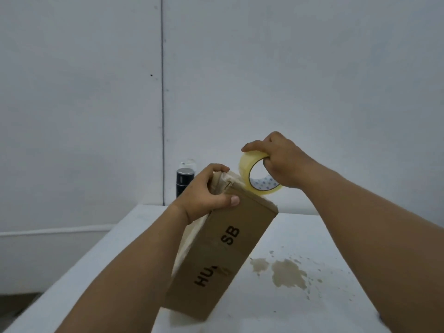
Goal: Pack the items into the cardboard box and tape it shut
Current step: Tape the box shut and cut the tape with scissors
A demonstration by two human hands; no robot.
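Note:
A long brown cardboard box with black letters stands tilted on its lower end on the white table. My left hand grips the box's upper end, thumb across the front face, fingers over the top flap. My right hand holds a roll of clear tape just above and right of the box's top edge, fingers through the core. The roll touches the box's top corner. What is inside the box is hidden.
A dark spray can with a clear cap stands behind the box near the wall. Brownish stains mark the table to the right of the box. The table's left edge runs diagonally, with the floor below.

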